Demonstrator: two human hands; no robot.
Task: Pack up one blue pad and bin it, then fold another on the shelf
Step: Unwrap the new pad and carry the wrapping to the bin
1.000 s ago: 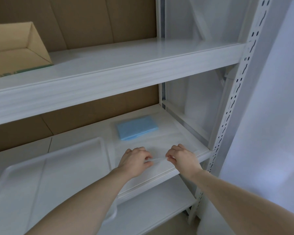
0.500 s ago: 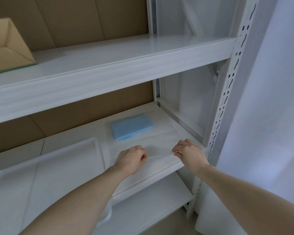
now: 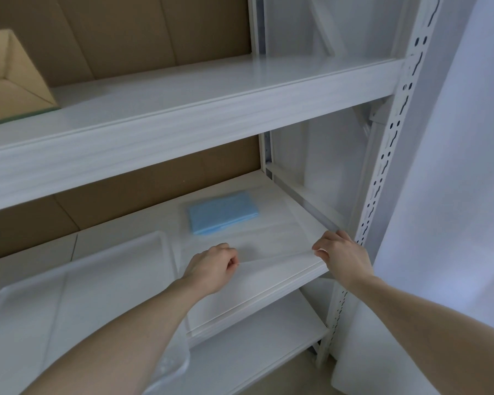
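Hands, my left (image 3: 211, 267) and right (image 3: 341, 256), each pinch in a closed grip a clear plastic sheet (image 3: 271, 238) on the shelf (image 3: 268, 289), near a folded blue pad (image 3: 223, 212).

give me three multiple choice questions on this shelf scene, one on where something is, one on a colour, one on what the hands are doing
1. Where is the folded pad?
A. on the top shelf
B. on the middle shelf, behind the hands
C. inside the bin

2. What colour is the pad?
A. blue
B. green
C. brown

3. What are the hands doing?
A. both lie flat and open
B. only the left grips
C. both pinch the near edge of a clear sheet

Answers:
1 B, it lies on the middle shelf beyond the knuckles.
2 A, it is pale blue against the white shelf.
3 C, the left hand and right hand each close on the edge stretched between them.
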